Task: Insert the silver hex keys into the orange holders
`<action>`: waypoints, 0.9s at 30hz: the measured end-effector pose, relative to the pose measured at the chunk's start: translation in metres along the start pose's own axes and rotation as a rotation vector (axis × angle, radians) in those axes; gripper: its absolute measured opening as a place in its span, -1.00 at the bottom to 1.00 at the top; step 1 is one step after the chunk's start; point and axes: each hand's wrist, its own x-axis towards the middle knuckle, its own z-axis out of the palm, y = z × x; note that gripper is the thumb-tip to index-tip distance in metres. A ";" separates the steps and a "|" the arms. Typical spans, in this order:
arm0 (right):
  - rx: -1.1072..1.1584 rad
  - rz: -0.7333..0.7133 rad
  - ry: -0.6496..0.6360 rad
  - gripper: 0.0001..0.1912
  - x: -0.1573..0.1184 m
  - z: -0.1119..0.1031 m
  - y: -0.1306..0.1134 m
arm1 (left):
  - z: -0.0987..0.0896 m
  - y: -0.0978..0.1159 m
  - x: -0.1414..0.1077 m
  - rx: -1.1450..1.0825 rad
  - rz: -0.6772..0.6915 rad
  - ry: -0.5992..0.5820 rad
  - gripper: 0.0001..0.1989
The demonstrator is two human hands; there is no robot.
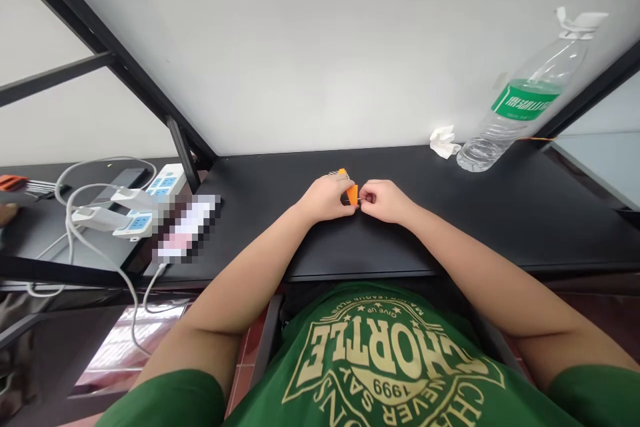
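- And there they are, the left hand [327,199] and right hand [383,201], both closed and pinching, almost touching above the black desktop [465,227].
- Gripped between them, a small orange object [353,195], with a thin metal bit [361,199] showing at the right hand's fingertips.
- Over at 1 o'clock, a clear plastic water bottle [520,107] with a green label, crumpled tissue [444,143] just beside it.
- Out at 10 o'clock, a white power strip [167,180] with adapters plugged in.

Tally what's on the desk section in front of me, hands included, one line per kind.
Hands, left and right: 2
Orange item, partly hidden: 1
Tissue: 1
Bottle: 1
Total: 5
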 end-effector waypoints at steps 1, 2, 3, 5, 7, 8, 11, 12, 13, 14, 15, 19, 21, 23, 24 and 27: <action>0.002 0.044 0.000 -0.92 0.000 -0.002 0.000 | -0.001 0.000 0.000 0.005 -0.006 -0.009 -0.79; 0.013 0.097 -0.009 -0.93 0.000 -0.006 0.001 | -0.002 0.000 0.000 0.008 -0.014 -0.017 -0.79; 0.030 0.156 -0.029 -0.94 -0.001 -0.011 0.002 | -0.004 0.000 0.000 0.010 -0.022 -0.026 -0.79; 0.060 0.284 -0.092 -0.90 -0.002 -0.024 0.005 | -0.005 -0.002 0.000 0.014 -0.035 -0.038 -0.77; 0.034 0.382 -0.162 -0.89 -0.003 -0.039 0.010 | -0.006 -0.005 -0.001 0.016 -0.049 -0.045 -0.76; 0.007 0.419 -0.190 -0.89 -0.003 -0.045 0.013 | -0.006 -0.006 -0.001 0.016 -0.058 -0.050 -0.75; -0.086 0.474 -0.294 -0.85 -0.004 -0.058 0.020 | -0.006 -0.009 -0.002 0.008 -0.085 -0.063 -0.74; -0.120 0.485 -0.297 -0.81 -0.004 -0.060 0.022 | -0.005 -0.009 -0.002 0.007 -0.085 -0.063 -0.74; -0.157 0.492 -0.270 -0.77 -0.004 -0.061 0.024 | -0.005 -0.009 -0.002 0.007 -0.081 -0.062 -0.74; -0.194 0.487 -0.215 -0.73 -0.005 -0.061 0.025 | -0.005 -0.009 -0.002 0.007 -0.074 -0.059 -0.75; -0.225 0.460 -0.145 -0.72 -0.005 -0.060 0.026 | -0.006 -0.008 -0.002 0.008 -0.068 -0.056 -0.74; -0.305 0.187 -0.043 -0.59 -0.008 -0.050 0.029 | -0.007 -0.007 -0.003 -0.009 -0.078 -0.054 -0.73; -0.328 0.105 -0.132 -0.57 -0.008 -0.044 0.029 | -0.008 -0.006 -0.003 -0.019 -0.092 -0.055 -0.72; -0.344 0.094 -0.183 -0.67 -0.007 -0.039 0.029 | -0.009 -0.007 -0.004 -0.024 -0.095 -0.045 -0.72; -0.347 0.098 -0.185 -0.72 -0.006 -0.038 0.030 | -0.009 -0.007 -0.004 -0.027 -0.094 -0.037 -0.72; -0.345 0.106 -0.172 -0.78 -0.003 -0.036 0.032 | -0.008 -0.007 -0.004 -0.037 -0.084 -0.019 -0.71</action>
